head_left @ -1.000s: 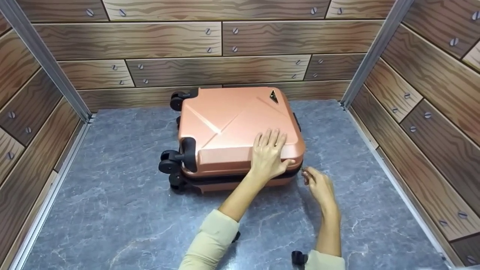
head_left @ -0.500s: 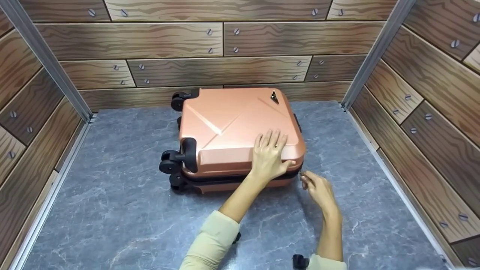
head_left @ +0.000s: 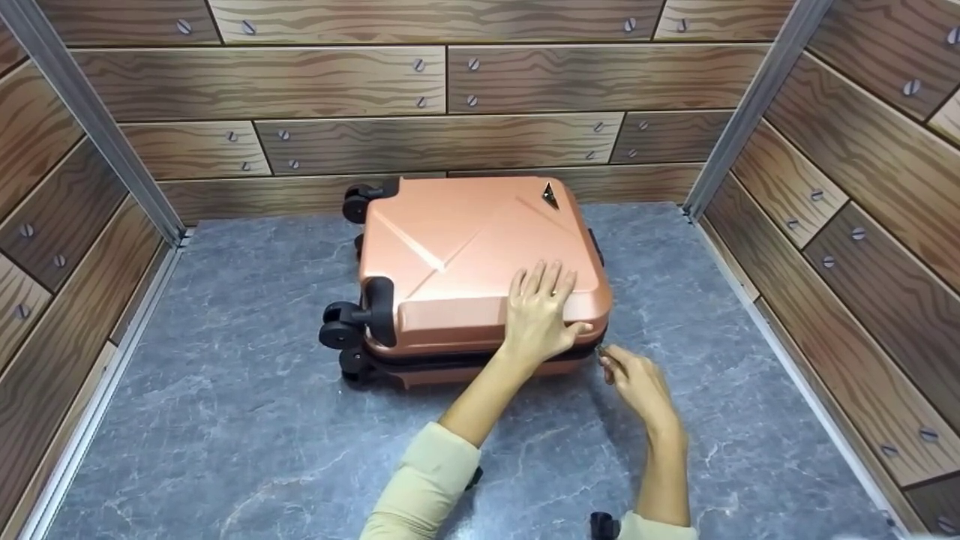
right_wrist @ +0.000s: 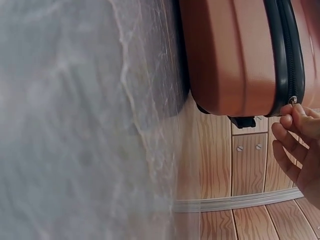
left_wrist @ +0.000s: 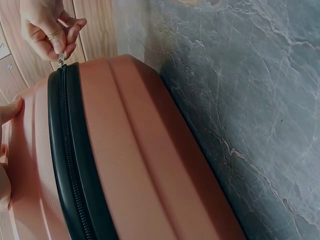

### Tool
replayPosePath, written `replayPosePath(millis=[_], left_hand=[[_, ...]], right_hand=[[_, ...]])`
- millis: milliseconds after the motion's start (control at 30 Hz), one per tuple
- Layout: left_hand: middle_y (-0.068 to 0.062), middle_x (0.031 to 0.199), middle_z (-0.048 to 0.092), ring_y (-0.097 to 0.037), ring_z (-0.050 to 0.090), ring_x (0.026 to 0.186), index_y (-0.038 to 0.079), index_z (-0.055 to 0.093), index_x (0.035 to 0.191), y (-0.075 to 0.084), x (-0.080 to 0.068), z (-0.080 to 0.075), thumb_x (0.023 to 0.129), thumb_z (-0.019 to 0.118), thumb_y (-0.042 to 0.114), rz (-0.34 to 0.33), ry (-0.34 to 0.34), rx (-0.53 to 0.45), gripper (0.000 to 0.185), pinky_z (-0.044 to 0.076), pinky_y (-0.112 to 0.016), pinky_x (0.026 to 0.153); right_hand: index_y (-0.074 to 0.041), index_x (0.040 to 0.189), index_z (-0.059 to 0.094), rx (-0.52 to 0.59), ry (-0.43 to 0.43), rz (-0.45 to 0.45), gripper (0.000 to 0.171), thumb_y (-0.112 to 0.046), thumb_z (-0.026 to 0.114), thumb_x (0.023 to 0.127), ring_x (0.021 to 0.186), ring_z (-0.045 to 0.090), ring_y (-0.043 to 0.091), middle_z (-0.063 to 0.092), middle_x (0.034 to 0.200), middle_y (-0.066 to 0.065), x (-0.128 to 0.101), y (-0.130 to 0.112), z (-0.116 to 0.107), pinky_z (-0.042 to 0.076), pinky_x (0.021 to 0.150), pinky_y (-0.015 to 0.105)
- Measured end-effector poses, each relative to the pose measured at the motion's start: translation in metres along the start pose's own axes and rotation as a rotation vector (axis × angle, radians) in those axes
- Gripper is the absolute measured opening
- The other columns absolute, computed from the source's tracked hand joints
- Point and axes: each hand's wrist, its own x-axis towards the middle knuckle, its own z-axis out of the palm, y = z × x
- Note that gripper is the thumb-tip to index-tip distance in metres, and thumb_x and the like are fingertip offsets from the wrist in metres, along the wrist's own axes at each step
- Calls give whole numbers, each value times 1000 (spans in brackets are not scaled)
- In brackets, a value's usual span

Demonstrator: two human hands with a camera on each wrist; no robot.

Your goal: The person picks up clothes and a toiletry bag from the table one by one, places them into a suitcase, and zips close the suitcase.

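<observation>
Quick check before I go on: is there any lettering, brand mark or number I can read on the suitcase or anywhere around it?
No readable text in any view.
Small dark triangular emblem on the top shell of the rose-gold hard-shell suitcase: a badge, but too small to show any letters.
Black zipper band and the metal zipper pull pinched by the right hand: no markings visible.
Wood-pattern wall panels and grey marbled floor: no writing.

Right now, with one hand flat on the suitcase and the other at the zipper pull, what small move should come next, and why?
Probably a short pull of the zipper pull along the black zipper track. The right hand already pinches it at the suitcase corner, and the left hand lies flat on the shell, steadying it. Which direction it should run cannot be told from these views.
</observation>
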Motion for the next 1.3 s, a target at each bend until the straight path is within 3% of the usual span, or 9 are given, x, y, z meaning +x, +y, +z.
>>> replayPosePath(millis=[900, 1033, 1133, 1300], left_hand=[[-8, 125, 56, -28, 47, 118, 15, 62, 120, 2, 0, 1, 58, 75, 59, -14, -1, -4, 77, 28, -44, 101], [-8, 125, 55, -28, 47, 118, 15, 62, 120, 2, -1, 1, 59, 74, 60, -3, -10, 5, 77, 29, -44, 101], [-8, 128, 53, -27, 45, 119, 15, 59, 125, 0, 1, -2, 63, 70, 63, 35, -58, 29, 79, 28, -44, 102], [-9, 137, 43, -25, 36, 127, 15, 47, 136, -9, 3, -13, 70, 62, 65, 101, -236, 116, 84, 24, -39, 105]], right_hand=[[-16, 69, 52, -67, -75, -38, 23, -6, 60, 87, 52, 45, 12, 45, 57, -12, 0, -11, -6, 38, 50, 33], [-14, 71, 54, -45, -80, -11, 20, -6, 60, 88, 53, 47, 13, 47, 57, -12, -1, -10, -4, 39, 52, 34], [-13, 73, 55, 66, -95, 67, 18, -7, 57, 90, 54, 50, 16, 50, 57, -8, -1, -9, -2, 40, 53, 32], [-3, 81, 61, 293, -114, 185, 15, -5, 52, 92, 55, 56, 25, 53, 56, 0, -1, -7, 0, 41, 52, 26]])
